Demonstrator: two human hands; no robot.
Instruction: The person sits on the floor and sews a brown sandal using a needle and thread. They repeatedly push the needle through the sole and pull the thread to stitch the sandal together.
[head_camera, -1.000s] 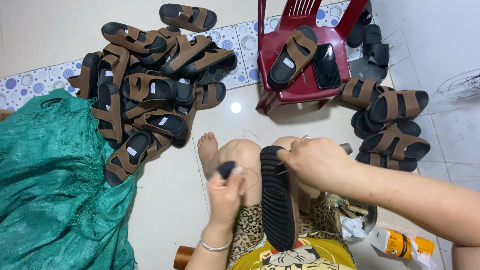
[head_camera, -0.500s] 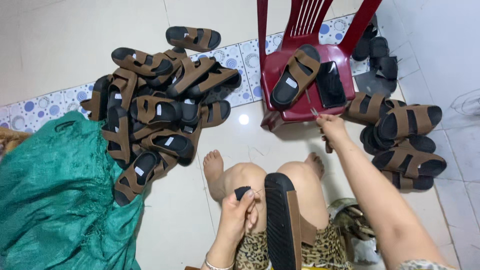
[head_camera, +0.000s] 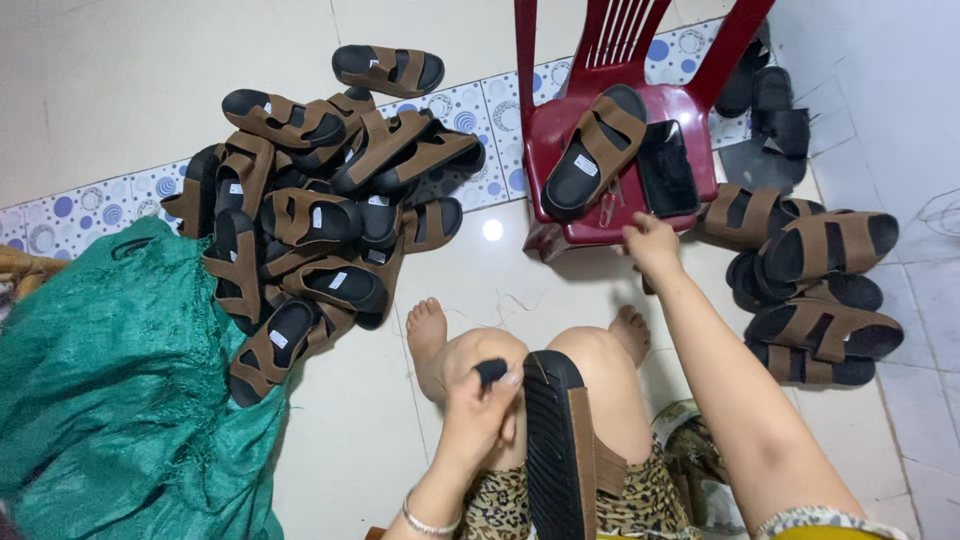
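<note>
Left hand (head_camera: 480, 415): closed around a small black object (head_camera: 491, 372), positioned above the left knee. Right hand (head_camera: 650, 243): extended to the front edge of the red plastic chair (head_camera: 610, 225), fingers curled; whether it grips anything cannot be determined. A sandal (head_camera: 556, 450) lies sole-up on the lap, between the two arms. On the chair seat: one brown sandal (head_camera: 596, 150), a dark phone (head_camera: 667, 170). Left of the legs: a pile of brown sandals (head_camera: 310, 220) beside a green sack (head_camera: 110, 390). Right: a stack of sandals (head_camera: 815, 290).

Bare arms and bare feet (head_camera: 430, 335), thin silver bracelet (head_camera: 428, 522) on left wrist, leopard-print shorts (head_camera: 640, 495).
</note>
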